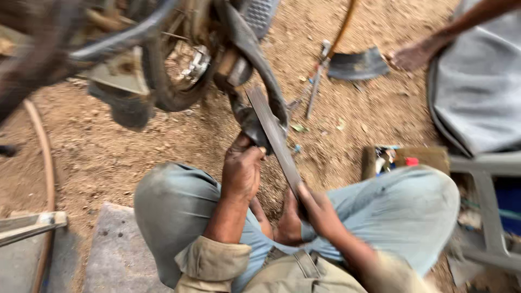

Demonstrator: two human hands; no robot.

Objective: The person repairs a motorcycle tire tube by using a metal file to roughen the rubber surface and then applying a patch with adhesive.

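While the motorcycle wheel point(173, 70) stands far left on the dirt ground point(108, 152), the person sits with a black rubber tube point(255, 59) before the knees. The left hand point(241, 171) has its fingers closed around the tube, and the right hand point(317, 209) grips a long flat file point(274, 135) laid on it. I judge the filing is under way, not finished.

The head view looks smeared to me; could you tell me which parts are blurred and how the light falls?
Head view: motion blur throughout, worst on the wheel at upper left; the left hand, right hand and long flat file are softened but readable; light is flat, with soft shadows and no glare on the dirt ground.
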